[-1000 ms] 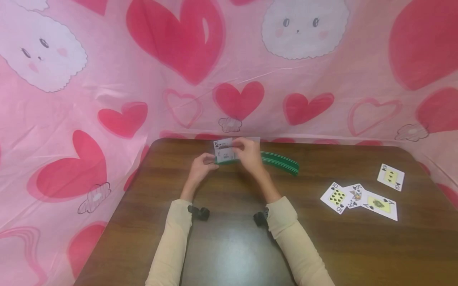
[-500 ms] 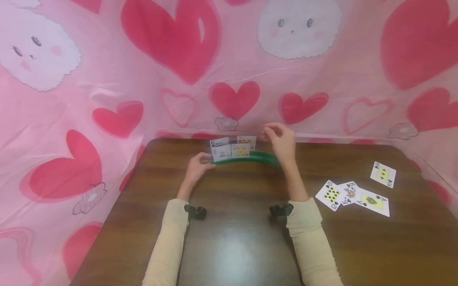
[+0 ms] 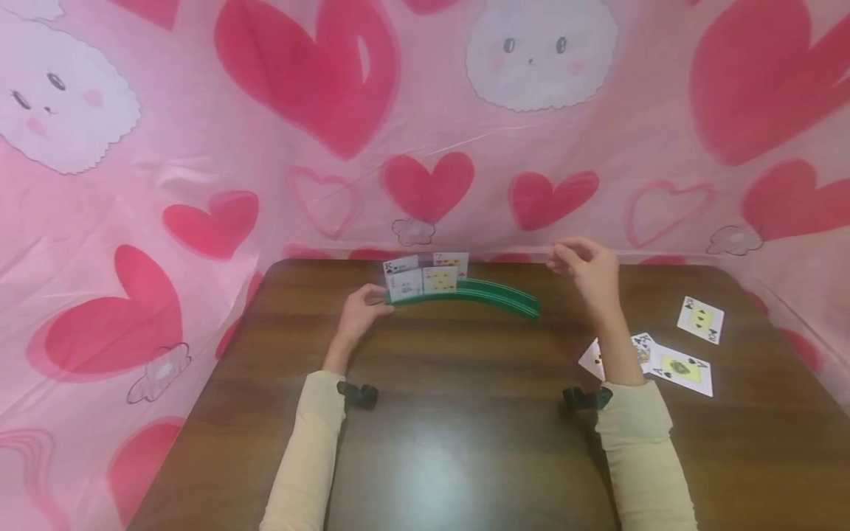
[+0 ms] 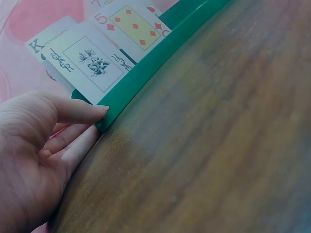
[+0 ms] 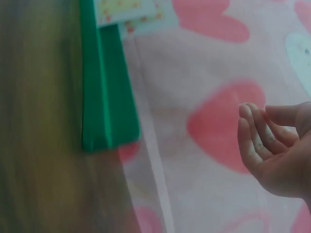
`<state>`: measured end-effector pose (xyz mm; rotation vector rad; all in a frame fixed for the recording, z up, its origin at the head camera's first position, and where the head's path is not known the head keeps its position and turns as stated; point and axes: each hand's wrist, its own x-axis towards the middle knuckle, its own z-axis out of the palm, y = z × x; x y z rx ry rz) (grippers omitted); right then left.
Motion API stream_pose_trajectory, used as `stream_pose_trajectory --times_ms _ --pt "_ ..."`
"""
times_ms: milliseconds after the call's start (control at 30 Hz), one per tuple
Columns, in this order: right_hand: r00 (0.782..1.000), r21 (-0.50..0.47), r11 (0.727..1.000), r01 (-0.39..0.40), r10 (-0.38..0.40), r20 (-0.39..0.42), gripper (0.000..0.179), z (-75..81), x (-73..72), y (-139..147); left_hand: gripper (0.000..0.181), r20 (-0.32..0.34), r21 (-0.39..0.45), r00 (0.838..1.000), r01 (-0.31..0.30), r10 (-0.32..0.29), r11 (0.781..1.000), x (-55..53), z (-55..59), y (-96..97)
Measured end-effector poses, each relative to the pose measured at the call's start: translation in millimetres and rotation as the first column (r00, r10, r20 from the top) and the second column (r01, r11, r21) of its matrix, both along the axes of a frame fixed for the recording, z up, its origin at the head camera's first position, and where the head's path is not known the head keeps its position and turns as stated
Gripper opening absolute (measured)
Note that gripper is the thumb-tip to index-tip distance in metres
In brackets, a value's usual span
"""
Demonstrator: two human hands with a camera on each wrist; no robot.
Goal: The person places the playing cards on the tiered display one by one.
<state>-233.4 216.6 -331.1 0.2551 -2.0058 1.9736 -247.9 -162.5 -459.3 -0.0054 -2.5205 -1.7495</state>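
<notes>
A curved green card holder [image 3: 498, 295] stands at the back of the table. My left hand [image 3: 361, 313] pinches its left end, thumb [image 4: 85, 110] on the front and fingers beneath and behind. Upright in the holder's left half are a joker [image 4: 92, 65] and a five of diamonds [image 4: 133, 29] in front. Behind them stand a king [image 3: 401, 263] and a red seven [image 3: 457, 258], both partly covered. My right hand [image 3: 591, 279] is in the air to the right of the holder, fingers loosely bent, holding nothing. The holder's right half bears no cards.
Face up on the table at right lie an ace of spades [image 3: 684, 369], a king [image 3: 643, 345] and a card [image 3: 589, 361] partly hidden by my right forearm. Another black-pip card [image 3: 700, 319] lies farther right. A pink heart-print cloth [image 3: 425, 96] hangs behind the table.
My right hand has left the cards in the holder and moved right, past the holder's right end. The left hand keeps its grip on the left end.
</notes>
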Motion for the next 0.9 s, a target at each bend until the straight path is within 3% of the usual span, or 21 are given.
stream_pose_trajectory --times_ms 67,233,300,367,433,467,567,633,733,800,833,900 --pt "1.000 0.056 0.998 0.019 -0.019 -0.006 0.020 -9.6 -3.4 15 0.031 0.001 0.001 1.000 0.000 0.000 1.000 0.4 0.4 -0.6" --pt "1.000 0.055 0.998 -0.023 0.023 0.014 0.021 -51.7 -26.9 70 0.030 0.000 0.008 1.000 -0.002 0.002 1.000 0.8 0.2 -0.4" --pt "0.999 0.111 0.994 0.012 -0.016 0.035 0.024 -55.9 -25.6 87 0.030 -0.001 0.010 1.000 0.000 0.000 1.000 0.4 -0.2 0.2" --pt "0.991 0.216 0.971 0.103 -0.119 0.060 0.028 -49.8 -15.9 96 0.030 -0.001 0.009 1.000 0.008 -0.008 1.000 -0.1 -0.5 0.8" --pt "0.971 0.330 0.926 0.184 -0.224 0.085 0.034 -38.6 -1.9 104 0.030 -0.003 0.010 1.000 0.010 -0.010 1.000 -0.6 -0.7 1.4" --pt "0.958 0.371 0.902 0.220 -0.272 0.094 0.036 -35.2 2.0 109 0.030 -0.006 0.014 1.000 0.011 -0.011 1.000 -0.8 -0.6 1.6" --pt "0.927 0.333 0.899 0.283 -0.346 0.147 0.032 -32.0 7.2 129 0.030 -0.010 0.009 1.000 0.006 -0.006 1.000 -1.3 -0.6 1.4" --pt "0.893 0.332 0.879 0.343 -0.415 0.176 0.023 -33.6 7.7 144 0.030 -0.010 0.011 1.000 0.004 -0.004 1.000 -1.6 -0.8 1.0" --pt "0.815 0.436 0.804 0.404 -0.533 0.227 0.025 -39.0 8.9 167 0.030 -0.009 0.005 1.000 0.003 -0.003 1.000 -1.3 -1.2 0.2" --pt "0.762 0.542 0.742 0.396 -0.595 0.258 0.037 -44.1 9.9 181 0.030 -0.005 0.001 1.000 0.000 0.000 1.000 -0.5 -1.3 -0.3" --pt "0.744 0.587 0.717 0.376 -0.612 0.270 0.046 -47.0 10.9 188 0.030 -0.003 -0.001 1.000 0.002 -0.002 1.000 -0.3 -1.2 -0.4" --pt "0.726 0.637 0.694 0.336 -0.622 0.295 0.057 -52.5 12.9 198 0.031 0.000 -0.006 1.000 0.001 -0.001 1.000 0.2 -1.0 -0.6"
